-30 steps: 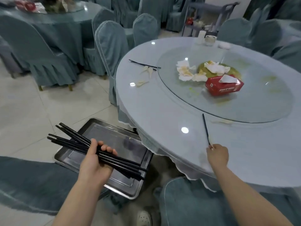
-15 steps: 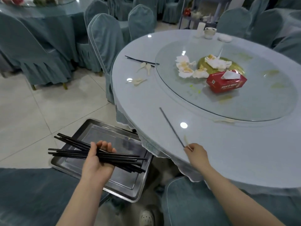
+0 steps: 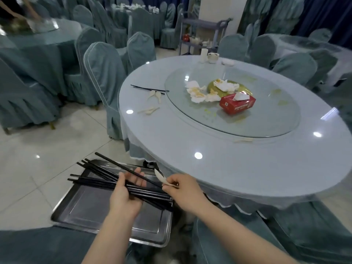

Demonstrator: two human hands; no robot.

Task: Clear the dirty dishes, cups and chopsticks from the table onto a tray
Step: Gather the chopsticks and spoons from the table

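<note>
Chopsticks fill the left hand [image 3: 124, 195]: a bundle of black chopsticks [image 3: 106, 182] lies across its palm with the thumb over them, the fingers curled loosely underneath, the tips fanning out to the left above the tray [image 3: 80, 210]; the right hand [image 3: 183, 189] pinches a single black chopstick [image 3: 122, 167] by its near end together with a pale plastic spoon [image 3: 162, 179], and this chopstick slants up and to the left across the left fingers, lying over the bundle; both hands hover over the metal tray, which sits low beside the tabletop [image 3: 190, 141] on a blue-covered seat, its far corner under the cloth's scalloped edge; still on the tabletop, well apart from the hands, a pair of black chopsticks [image 3: 148, 88] lies at the far left rim, just touching the edge of the glass turntable [image 3: 266, 119]; two pale spoons [image 3: 156, 94] lie just beside that pair, and more pale spoons [image 3: 149, 110] rest nearer the edge; on the turntable sit crumpled stained napkins [image 3: 198, 94], a yellow-green plate [image 3: 226, 87] under more napkins, and a red tissue box [image 3: 237, 103]; at the far side stand a white cup [image 3: 203, 55] and a small bowl [image 3: 213, 58]; covered chairs [image 3: 103, 73] ring the tabletop
</note>
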